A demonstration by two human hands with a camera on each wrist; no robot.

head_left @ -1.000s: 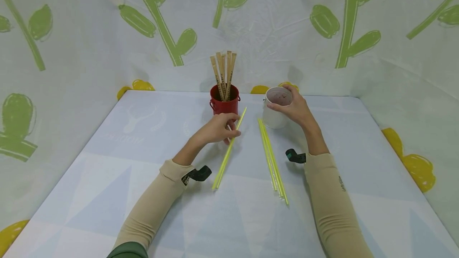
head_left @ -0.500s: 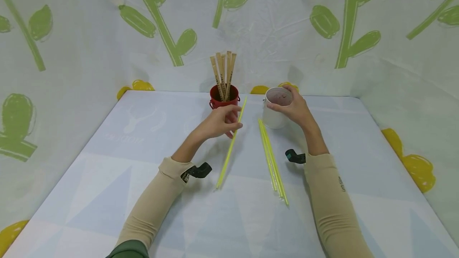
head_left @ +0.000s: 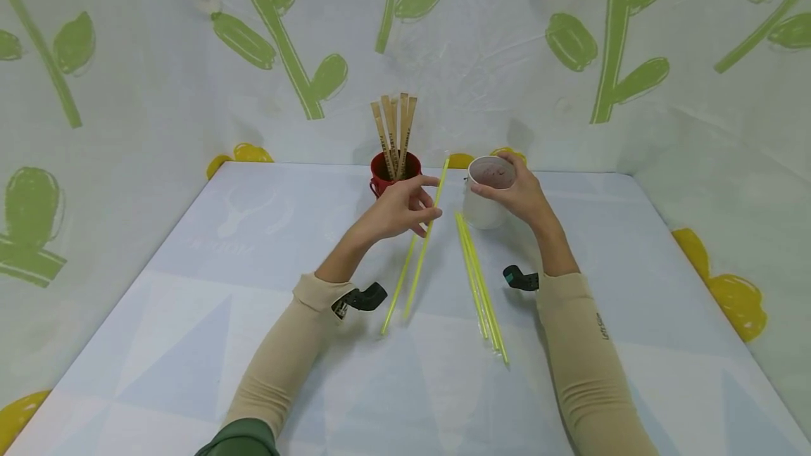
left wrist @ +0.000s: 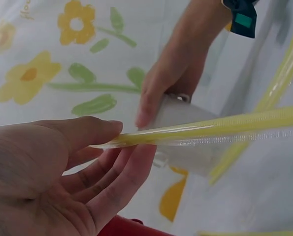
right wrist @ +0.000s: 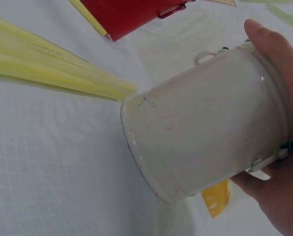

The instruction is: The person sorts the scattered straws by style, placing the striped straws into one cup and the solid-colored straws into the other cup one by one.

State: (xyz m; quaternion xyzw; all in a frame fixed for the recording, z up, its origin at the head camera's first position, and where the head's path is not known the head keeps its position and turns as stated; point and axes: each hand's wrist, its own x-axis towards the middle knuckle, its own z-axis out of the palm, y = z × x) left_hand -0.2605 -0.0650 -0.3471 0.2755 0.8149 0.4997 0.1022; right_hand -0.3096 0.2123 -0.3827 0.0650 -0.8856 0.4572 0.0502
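My left hand pinches a yellow straw in a clear plastic wrapper, between thumb and fingers; it slants above the table, top end away from me. In the left wrist view the wrapped straw reaches out beyond the fingertips. Below that hand another yellow straw lies on the table. My right hand grips the rim of a small white pail, thumb at the near side. Faint pink marks dot the pail's wall. In front of it several wrapped yellow straws lie bunched.
A small red pail stands behind my left hand, partly hidden by it. Several slim brown printed sticks stand in it. A pale wall sheet with green and yellow plant drawings rises at the table's back edge.
My left hand has moved away from me and slightly right, raising one straw off the table and apart from the other, which stays lying. My right hand and the white pail have kept their place.
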